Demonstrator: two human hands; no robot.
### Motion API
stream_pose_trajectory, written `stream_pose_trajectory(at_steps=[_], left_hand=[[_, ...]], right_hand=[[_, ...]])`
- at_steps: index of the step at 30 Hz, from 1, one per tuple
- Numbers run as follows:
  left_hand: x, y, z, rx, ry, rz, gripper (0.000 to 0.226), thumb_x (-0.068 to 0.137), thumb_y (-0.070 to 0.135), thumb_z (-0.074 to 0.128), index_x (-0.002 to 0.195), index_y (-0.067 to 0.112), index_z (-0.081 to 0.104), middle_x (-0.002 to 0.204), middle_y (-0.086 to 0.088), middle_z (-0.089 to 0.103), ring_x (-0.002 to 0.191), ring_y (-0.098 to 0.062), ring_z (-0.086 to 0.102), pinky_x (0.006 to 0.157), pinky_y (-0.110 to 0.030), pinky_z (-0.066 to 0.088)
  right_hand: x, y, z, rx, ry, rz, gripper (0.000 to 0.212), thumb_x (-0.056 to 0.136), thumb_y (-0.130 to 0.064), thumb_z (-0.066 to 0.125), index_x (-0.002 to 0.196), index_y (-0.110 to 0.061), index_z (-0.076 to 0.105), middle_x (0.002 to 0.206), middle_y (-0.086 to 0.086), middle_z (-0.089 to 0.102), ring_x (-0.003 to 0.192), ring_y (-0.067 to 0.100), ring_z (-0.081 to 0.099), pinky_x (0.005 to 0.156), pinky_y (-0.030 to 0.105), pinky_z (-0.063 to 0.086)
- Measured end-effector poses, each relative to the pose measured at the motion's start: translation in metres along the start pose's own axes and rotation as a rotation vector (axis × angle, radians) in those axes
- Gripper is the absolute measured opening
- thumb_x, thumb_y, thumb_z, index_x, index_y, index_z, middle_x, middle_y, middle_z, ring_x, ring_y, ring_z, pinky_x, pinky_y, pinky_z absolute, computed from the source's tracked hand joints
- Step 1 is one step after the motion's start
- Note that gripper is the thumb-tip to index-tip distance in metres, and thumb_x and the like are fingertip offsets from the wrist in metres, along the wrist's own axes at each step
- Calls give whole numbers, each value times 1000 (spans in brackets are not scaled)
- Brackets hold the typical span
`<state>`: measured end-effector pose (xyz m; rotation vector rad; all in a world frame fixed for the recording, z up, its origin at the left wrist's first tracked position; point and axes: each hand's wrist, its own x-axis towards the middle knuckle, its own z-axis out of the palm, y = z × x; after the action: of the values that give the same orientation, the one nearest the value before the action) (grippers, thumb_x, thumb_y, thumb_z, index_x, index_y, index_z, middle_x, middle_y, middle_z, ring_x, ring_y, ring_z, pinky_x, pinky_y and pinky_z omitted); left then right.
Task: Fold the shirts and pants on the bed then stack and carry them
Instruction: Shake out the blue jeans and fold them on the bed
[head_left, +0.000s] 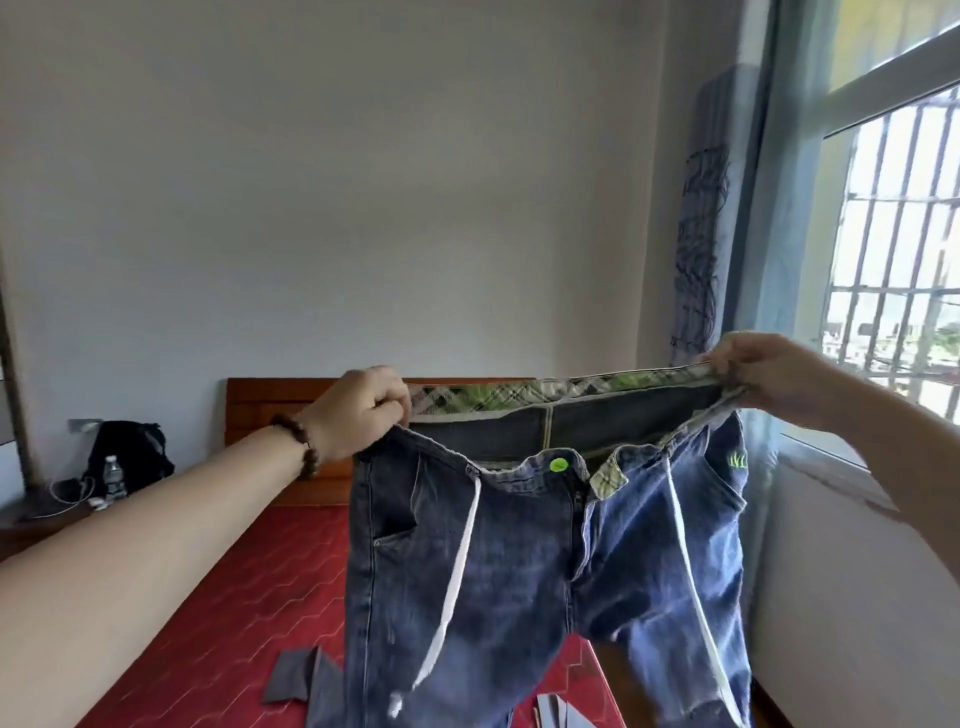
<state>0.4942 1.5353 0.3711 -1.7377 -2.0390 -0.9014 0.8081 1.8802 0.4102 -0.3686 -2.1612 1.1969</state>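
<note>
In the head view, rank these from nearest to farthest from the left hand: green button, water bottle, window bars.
From the left hand:
1. Green button, on the jeans' front, to its right.
2. Water bottle, far left on the bedside table.
3. Window bars, far right.

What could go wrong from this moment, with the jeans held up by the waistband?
1. Each hand, left hand and right hand, pinches only the waistband edge of the jeans; a slipping grip could drop one side.
2. The long white drawstrings dangle and might get folded inside unevenly.
3. The legs hang over grey cloth on the bed and may disturb it.
</note>
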Motion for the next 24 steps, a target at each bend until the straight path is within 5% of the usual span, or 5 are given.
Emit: stream_pose_trajectory(at_steps=[3,7,9,11,24], left_hand=[[-13,0,-8,212,-76,185,36,74,60,68,77,25,58,88,4,44,73,-6,46,65,-15,39],[-12,-10,-14,314,-67,269,17,77,27,78,83,17,66,92,1,40,77,-8,45,70,-21,42],[-11,-15,-20,236,-39,181,11,78,15,77,80,16,66,89,0,43,76,-10,49,69,-21,39],[-11,-20,-27,176,-6,117,12,78,8,74,78,15,65,87,-2,47,77,-12,51,68,-18,37],[-16,-29,-41,81,123,-36,32,84,10,70,64,25,51,72,3,49,68,-13,49,61,-13,35]], right_hand=[[-2,-7,5,-252,27,-113,56,84,22,37,62,-17,71,76,8,68,74,31,56,67,39,44],[-14,-16,24,-537,13,-230,48,88,0,49,60,-36,64,79,1,60,76,33,53,74,45,43],[-26,-20,33,-699,-59,-308,17,86,-49,60,71,-41,58,86,-7,53,76,20,53,71,40,48],[-36,-16,34,-859,-110,-403,44,69,-81,55,80,-39,50,92,-12,47,74,13,52,63,28,47],[-27,11,43,-523,60,-281,33,70,-55,70,74,-23,67,59,-4,56,51,0,46,50,12,34]])
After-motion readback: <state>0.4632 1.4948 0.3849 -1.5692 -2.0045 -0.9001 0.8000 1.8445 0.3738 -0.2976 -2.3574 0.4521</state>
